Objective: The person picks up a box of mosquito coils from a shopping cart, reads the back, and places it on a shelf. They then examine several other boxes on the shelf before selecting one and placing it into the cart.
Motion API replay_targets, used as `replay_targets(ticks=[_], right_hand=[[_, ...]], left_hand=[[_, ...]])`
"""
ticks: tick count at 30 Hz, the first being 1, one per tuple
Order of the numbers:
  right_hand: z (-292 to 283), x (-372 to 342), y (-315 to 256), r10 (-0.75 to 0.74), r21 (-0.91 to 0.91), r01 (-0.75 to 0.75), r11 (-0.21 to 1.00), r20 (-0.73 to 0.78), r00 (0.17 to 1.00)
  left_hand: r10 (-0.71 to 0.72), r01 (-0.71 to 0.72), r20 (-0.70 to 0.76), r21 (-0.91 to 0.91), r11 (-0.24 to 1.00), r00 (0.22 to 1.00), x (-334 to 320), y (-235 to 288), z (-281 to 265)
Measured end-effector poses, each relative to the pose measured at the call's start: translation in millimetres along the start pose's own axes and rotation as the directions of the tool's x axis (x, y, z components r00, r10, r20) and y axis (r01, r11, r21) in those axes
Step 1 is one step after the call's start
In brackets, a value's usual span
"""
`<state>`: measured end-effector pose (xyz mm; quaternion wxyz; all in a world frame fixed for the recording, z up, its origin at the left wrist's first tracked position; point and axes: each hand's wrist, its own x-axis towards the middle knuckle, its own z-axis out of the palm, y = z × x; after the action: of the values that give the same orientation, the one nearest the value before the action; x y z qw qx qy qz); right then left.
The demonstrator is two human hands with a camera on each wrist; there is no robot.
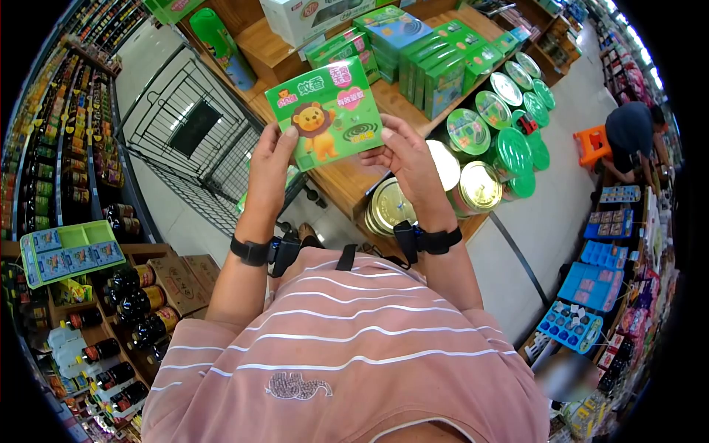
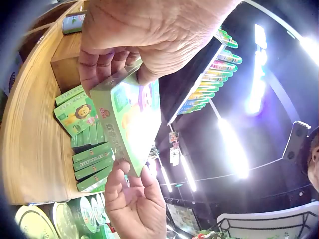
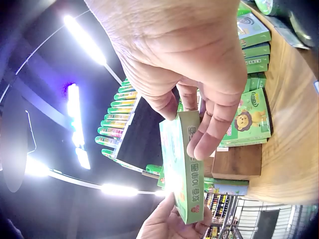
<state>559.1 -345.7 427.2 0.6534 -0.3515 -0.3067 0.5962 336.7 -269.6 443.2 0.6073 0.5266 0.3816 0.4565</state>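
A flat green box with a cartoon lion (image 1: 325,114) is held up between both hands in the head view, its front facing the head camera. The left hand (image 1: 269,166) pinches its left edge, thumb on the front. At the lower right corner, the right hand (image 1: 406,159) grips it with the thumb in front and fingers behind. In the left wrist view, the left hand (image 2: 149,40) holds one end of the box (image 2: 132,119). The right wrist view shows the right hand (image 3: 194,64) with fingers along the printed side of the box (image 3: 182,164).
Behind the box a wooden display (image 1: 332,177) bears stacked green boxes (image 1: 443,70), a green spray can (image 1: 221,48) and round tins (image 1: 480,184). A wire cart (image 1: 188,129) stands at the left. A person (image 1: 631,136) bends near an orange stool (image 1: 591,145) at the right.
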Motion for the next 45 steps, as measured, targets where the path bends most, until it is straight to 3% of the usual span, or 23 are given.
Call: replay_targets(ticks=[45], right_hand=[[3.7,0.5,0.8,0.032,0.005,-0.032,0.999,0.061,0.998]], left_hand=[[-0.022,0.020,-0.038,-0.044,0.999,0.999,-5.8,1.3,-6.6]])
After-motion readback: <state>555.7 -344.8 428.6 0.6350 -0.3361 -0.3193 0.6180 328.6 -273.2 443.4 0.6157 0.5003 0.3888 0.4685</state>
